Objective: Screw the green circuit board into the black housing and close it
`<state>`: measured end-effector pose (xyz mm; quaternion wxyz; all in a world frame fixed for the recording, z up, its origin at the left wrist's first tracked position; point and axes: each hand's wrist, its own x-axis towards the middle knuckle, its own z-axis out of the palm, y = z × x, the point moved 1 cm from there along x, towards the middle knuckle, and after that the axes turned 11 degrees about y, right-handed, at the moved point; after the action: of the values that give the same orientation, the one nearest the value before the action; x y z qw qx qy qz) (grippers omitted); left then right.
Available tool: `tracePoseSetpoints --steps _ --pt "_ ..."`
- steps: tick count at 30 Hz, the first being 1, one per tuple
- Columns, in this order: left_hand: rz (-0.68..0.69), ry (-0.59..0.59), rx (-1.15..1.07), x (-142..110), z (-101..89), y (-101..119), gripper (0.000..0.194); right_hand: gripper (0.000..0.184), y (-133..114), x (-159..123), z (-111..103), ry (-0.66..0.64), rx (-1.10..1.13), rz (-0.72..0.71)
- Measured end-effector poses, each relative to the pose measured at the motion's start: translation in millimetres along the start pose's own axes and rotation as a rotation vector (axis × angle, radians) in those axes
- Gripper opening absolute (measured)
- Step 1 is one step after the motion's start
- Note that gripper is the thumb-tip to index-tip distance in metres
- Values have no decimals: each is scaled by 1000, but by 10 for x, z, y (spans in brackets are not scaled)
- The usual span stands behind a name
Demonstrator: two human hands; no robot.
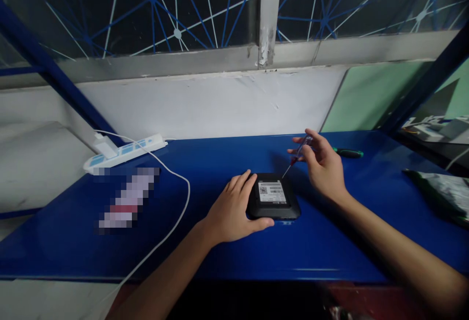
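A flat black electronic box (293, 207) lies on the blue table, its face with a white printed label and QR code turned up. My left hand (234, 207) grips the box from the left, fingers along its far left side and thumb along its near edge. In my right hand (326, 168) is a screwdriver (303, 148) with a clear purplish handle and red collar, held between thumb and fingers. It slants down to the left, and its tip is at the box's far right corner. Whether a screw sits under the tip is too small to tell.
Behind my right hand lies a green-and-black handled tool (350, 153). A white power strip (128, 151) with a plugged-in adapter stands back left; its white cable (188, 190) loops across the table (227, 261). A blurred-out item (128, 198) lies left, a silvery bag (445, 195) far right.
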<state>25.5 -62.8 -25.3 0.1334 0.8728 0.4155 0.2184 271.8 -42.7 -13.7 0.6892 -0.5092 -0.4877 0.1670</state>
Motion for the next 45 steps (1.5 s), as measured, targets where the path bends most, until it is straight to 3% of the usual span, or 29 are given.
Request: tracePoseSetpoints --steps 6,9,12,18,21,26,34,40,45 --pt "10 22 -10 16 -23 -4 104 47 20 44 -23 15 -78 -82" --pt "10 31 -20 29 -27 -18 104 40 37 62 -37 23 -129 -118" --pt "17 39 -24 33 -16 -33 104 36 36 54 -33 8 -80 -89" --pt "29 58 -23 33 0 -48 102 51 49 42 2 -35 85 31" --pt "31 61 -28 32 8 -60 102 52 48 69 -11 0 1 -23" --pt "20 64 -51 30 10 -63 100 38 16 87 -50 27 -143 -98" --pt "27 78 -70 37 -5 -46 101 52 63 56 -23 -31 -46 -40" --pt "27 81 -87 26 12 -73 104 50 33 52 -8 8 67 41" --pt "18 77 -87 28 2 -58 104 48 -6 87 -34 39 25 -30"
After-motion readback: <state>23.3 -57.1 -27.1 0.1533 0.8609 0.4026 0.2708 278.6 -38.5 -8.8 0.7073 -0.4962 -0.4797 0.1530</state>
